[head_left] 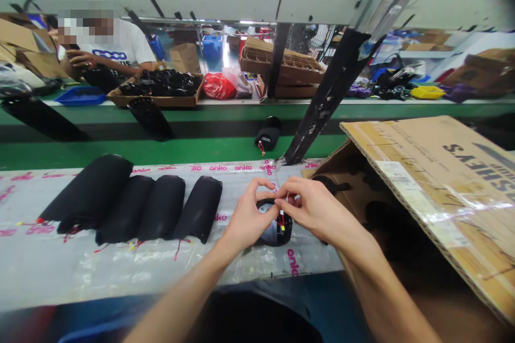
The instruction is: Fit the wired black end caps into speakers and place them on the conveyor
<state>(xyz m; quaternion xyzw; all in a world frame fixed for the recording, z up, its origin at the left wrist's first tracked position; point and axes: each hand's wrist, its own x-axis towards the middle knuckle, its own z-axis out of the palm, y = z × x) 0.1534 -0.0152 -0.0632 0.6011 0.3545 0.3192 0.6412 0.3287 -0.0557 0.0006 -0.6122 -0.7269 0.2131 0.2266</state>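
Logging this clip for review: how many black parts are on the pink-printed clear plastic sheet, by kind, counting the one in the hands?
Black domed soft-looking covers with red wires, lying on the clear plastic sheet: 4
Black round wired part, held by left hand and right hand: 1
Total: 5

Bright light is pouring down from above, glare is streaking across the plastic sheet [120, 273], soft shadows are pooling under the right hand [317, 211], the wide lens is bowing the black post [325, 96], and the top-right corner is darkening.
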